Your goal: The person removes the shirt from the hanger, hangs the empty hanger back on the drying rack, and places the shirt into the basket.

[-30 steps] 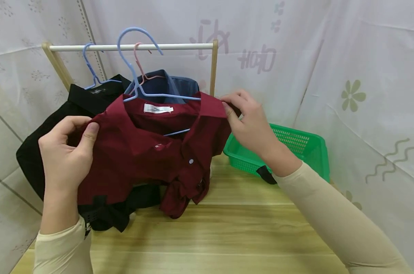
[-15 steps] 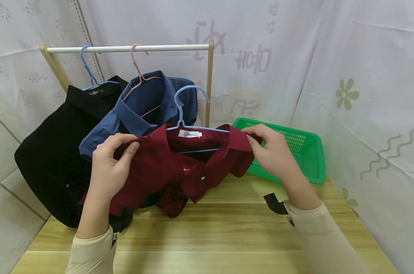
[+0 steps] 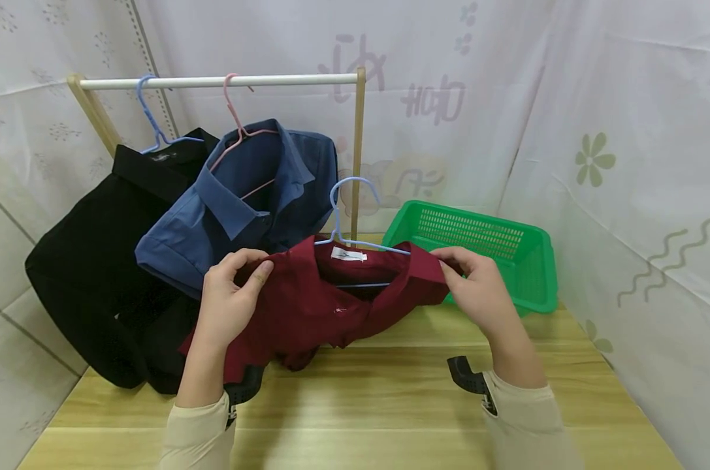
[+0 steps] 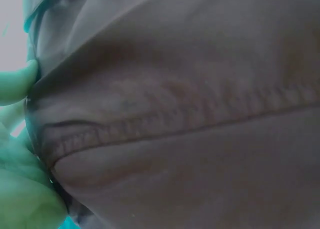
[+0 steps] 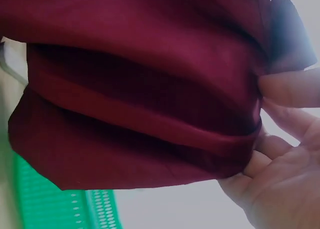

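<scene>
A dark red shirt (image 3: 307,307) with a white neck label is held up over the table by its two shoulders. Inside its collar sits a light blue hanger (image 3: 338,215), whose hook stands free of any rod. My left hand (image 3: 228,300) pinches the shoulder on the left between thumb and fingers. The other shoulder is pinched by my right hand (image 3: 478,287). In the right wrist view the red sleeve (image 5: 150,114) hangs in folds from the fingers. Stitched cloth (image 4: 190,124) fills most of the left wrist view, with the thumb at its edge.
Behind stands a clothes rack with a white rod (image 3: 296,81). A black garment (image 3: 113,261) on a blue hanger and a blue shirt (image 3: 237,196) on a pink hanger hang from it. A green basket (image 3: 531,261) stands on the wooden table (image 3: 390,405), back right.
Both hands have carried the red shirt and its hanger away from the rack, rightward and down toward the table. The blue shirt behind is now uncovered. The grip on both shoulders stays.
</scene>
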Action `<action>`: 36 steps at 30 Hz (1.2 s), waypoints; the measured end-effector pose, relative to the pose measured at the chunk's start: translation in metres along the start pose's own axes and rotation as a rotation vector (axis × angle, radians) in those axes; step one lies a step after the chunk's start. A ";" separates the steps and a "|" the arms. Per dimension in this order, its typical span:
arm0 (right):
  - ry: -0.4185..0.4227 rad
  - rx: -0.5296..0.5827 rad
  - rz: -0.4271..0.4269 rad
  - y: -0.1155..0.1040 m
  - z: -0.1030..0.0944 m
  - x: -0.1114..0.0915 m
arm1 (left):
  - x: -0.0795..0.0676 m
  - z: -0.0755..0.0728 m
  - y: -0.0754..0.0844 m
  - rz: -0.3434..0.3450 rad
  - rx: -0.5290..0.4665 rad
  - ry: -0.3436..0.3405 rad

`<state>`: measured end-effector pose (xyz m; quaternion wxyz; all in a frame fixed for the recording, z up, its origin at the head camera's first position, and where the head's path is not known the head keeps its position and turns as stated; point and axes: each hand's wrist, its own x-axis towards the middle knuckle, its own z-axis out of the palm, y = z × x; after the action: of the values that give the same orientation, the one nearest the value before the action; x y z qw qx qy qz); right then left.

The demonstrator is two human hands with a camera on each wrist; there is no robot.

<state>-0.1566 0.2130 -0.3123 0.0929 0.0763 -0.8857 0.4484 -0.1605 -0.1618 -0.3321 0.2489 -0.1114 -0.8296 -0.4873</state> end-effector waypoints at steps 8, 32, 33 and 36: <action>-0.081 0.065 0.126 0.029 0.008 -0.009 | -0.014 0.019 -0.016 -0.174 -0.054 -0.111; -0.040 0.046 0.089 0.039 0.024 -0.015 | -0.022 0.035 -0.024 -0.197 -0.094 -0.060; -0.037 0.044 0.089 0.039 0.024 -0.015 | -0.021 0.035 -0.024 -0.194 -0.095 -0.057; -0.040 0.031 0.094 0.037 0.024 -0.014 | -0.020 0.035 -0.024 -0.194 -0.100 -0.049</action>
<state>-0.1530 0.2162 -0.3587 0.0528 0.0452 -0.8828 0.4645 -0.1643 -0.1423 -0.3751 0.1741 -0.0546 -0.8170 -0.5470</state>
